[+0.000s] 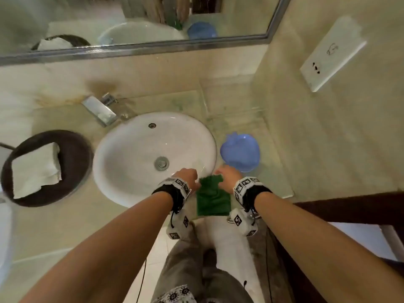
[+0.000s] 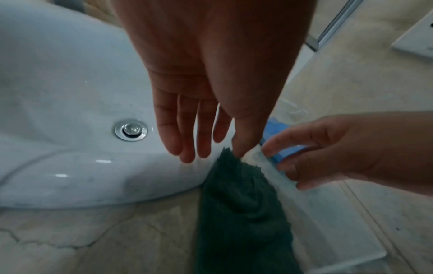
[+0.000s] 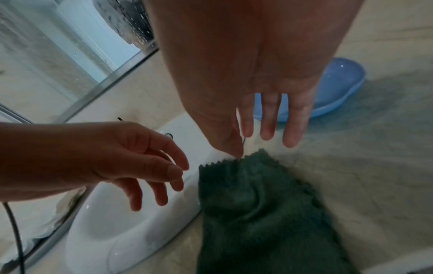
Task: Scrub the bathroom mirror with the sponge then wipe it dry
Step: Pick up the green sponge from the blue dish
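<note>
The bathroom mirror (image 1: 131, 20) is showing droplets, so scrubbing is likely done and drying is pending. The green cloth (image 1: 213, 200) is lying on the counter (image 1: 72, 224) edge beside the washbasin (image 1: 131, 154), with the left hand (image 1: 187, 177) and right hand (image 1: 228, 174) hovering loose-fingered at its top, gripping nothing.

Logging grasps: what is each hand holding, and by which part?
Nothing clearly gripped: left hand and right hand hover open at the far edge of the green cloth.

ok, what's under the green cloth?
The green cloth lies on the stone counter beside the sink. Anything beneath the fabric is hidden.
</note>
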`<state>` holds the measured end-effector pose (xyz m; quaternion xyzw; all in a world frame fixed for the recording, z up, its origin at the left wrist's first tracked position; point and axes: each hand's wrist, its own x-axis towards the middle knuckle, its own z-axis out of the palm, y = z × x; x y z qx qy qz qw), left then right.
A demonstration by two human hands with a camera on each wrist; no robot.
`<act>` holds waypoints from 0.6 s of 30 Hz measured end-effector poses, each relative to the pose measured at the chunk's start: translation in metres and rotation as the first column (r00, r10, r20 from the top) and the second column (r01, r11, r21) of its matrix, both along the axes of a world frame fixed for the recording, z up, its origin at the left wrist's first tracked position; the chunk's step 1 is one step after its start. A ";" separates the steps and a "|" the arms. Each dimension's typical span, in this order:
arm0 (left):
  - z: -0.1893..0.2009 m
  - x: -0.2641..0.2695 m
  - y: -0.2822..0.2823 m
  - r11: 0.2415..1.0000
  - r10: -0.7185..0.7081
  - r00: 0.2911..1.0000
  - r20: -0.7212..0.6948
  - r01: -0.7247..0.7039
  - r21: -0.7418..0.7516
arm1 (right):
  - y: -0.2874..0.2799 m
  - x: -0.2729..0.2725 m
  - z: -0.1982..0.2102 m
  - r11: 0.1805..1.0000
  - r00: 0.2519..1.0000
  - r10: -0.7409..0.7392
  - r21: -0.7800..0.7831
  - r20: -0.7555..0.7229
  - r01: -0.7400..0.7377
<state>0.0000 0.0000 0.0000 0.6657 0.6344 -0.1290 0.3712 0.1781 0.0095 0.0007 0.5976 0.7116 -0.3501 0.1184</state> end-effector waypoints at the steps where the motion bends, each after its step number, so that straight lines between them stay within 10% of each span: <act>1: -0.002 0.001 0.001 1.000 0.005 1.000 -0.002 -0.005 -0.023 | 0.002 -0.003 -0.003 1.000 1.000 0.004 0.012 0.017 -0.005; 12: -0.025 0.017 0.009 0.982 -0.176 0.981 -0.083 0.181 0.058 | -0.007 -0.002 -0.032 0.999 0.998 -0.051 -0.015 0.046 0.052; 18: -0.023 0.018 0.013 1.000 -0.013 1.000 0.019 0.013 -0.014 | -0.011 0.001 -0.037 0.985 0.988 -0.156 -0.069 0.020 0.157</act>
